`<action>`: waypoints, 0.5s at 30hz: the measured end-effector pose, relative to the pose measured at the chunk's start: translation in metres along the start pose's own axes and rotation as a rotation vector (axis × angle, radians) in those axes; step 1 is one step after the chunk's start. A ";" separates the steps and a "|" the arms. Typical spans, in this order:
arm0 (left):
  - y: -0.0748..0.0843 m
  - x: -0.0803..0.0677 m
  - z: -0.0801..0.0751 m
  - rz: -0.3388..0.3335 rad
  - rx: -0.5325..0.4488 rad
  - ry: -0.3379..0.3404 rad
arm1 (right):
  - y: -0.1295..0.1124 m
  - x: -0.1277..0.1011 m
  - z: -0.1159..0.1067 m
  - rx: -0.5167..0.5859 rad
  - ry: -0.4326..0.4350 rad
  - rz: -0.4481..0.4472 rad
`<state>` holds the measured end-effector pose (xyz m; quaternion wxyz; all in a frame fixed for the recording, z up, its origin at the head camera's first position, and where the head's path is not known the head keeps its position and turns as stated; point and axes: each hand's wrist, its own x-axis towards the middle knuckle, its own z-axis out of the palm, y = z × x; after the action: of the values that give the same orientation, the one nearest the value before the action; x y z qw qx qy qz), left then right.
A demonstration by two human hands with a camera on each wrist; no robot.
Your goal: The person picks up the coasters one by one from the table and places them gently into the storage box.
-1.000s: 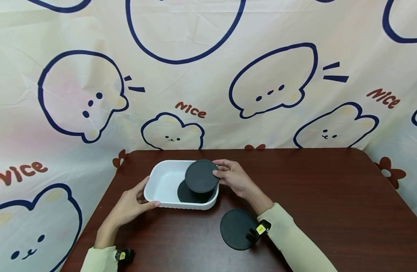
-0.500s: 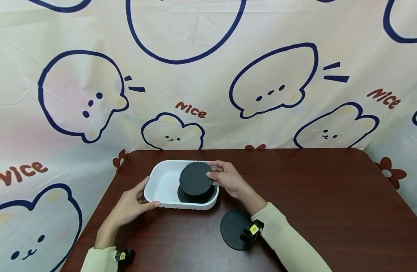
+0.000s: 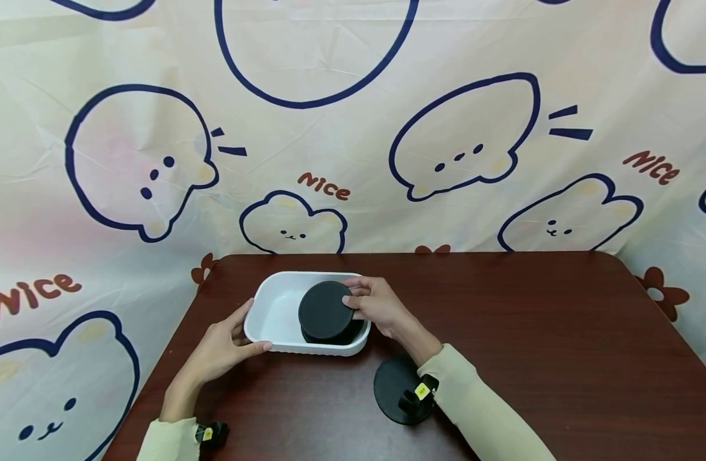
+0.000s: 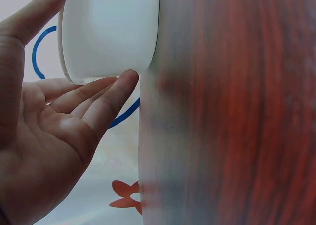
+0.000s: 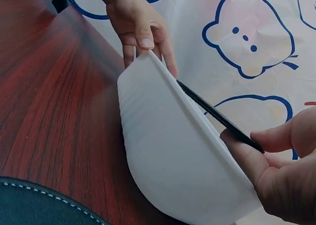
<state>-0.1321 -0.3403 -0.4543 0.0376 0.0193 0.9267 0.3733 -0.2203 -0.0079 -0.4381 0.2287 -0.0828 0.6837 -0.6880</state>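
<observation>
My right hand (image 3: 383,308) pinches a round black coaster (image 3: 325,310) at its right edge, thumb on top. The coaster tilts over the right part of a white oblong dish (image 3: 276,310), overlapping another black coaster (image 3: 358,330) that lies inside. In the right wrist view the held coaster (image 5: 217,114) appears edge-on at the dish's rim. My left hand (image 3: 217,349) grips the dish's left end, thumb at the front corner and fingers along the side. Fingertips (image 4: 129,78) touch the dish's outer wall in the left wrist view.
A third black coaster (image 3: 394,390) lies on the brown wooden table (image 3: 537,346) in front of the dish, partly covered by the right wrist's camera (image 3: 413,402). White stitching shows along its edge (image 5: 54,199). Behind the table hangs a cartoon-printed cloth (image 3: 364,147).
My right hand has moved left and slightly down with the coaster, bringing it more over the coaster in the dish. The left hand and the dish have stayed in place.
</observation>
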 end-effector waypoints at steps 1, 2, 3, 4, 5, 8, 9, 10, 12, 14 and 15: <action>0.000 0.000 0.000 0.000 0.003 0.000 | 0.000 0.000 0.000 -0.006 0.005 -0.003; 0.001 0.000 0.000 0.000 0.006 0.000 | 0.000 -0.001 0.000 -0.015 0.009 -0.007; 0.001 0.000 0.000 -0.001 0.010 0.001 | 0.000 -0.002 0.000 -0.026 0.013 -0.009; 0.001 0.000 0.000 -0.002 0.012 0.001 | 0.000 -0.002 0.000 -0.043 0.017 -0.013; 0.001 0.000 0.001 -0.003 0.014 0.000 | -0.001 -0.003 0.001 -0.067 0.021 -0.020; 0.001 0.000 0.001 -0.006 0.016 0.000 | -0.002 -0.006 0.002 -0.193 0.038 -0.064; 0.001 0.000 0.001 -0.006 0.014 -0.001 | -0.003 -0.008 0.003 -0.248 0.048 -0.089; 0.000 0.000 0.001 -0.005 0.013 0.000 | -0.003 -0.009 0.003 -0.301 0.060 -0.116; 0.000 0.000 0.001 -0.005 0.011 0.001 | -0.005 -0.012 0.002 -0.384 0.085 -0.166; 0.000 0.000 0.001 -0.004 0.009 0.001 | -0.007 -0.015 0.001 -0.416 0.100 -0.202; 0.000 0.000 0.001 -0.004 0.010 0.000 | -0.008 -0.017 0.000 -0.409 0.102 -0.209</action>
<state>-0.1322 -0.3396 -0.4545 0.0382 0.0175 0.9287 0.3684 -0.2075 -0.0009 -0.4265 0.0998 -0.1629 0.8071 -0.5587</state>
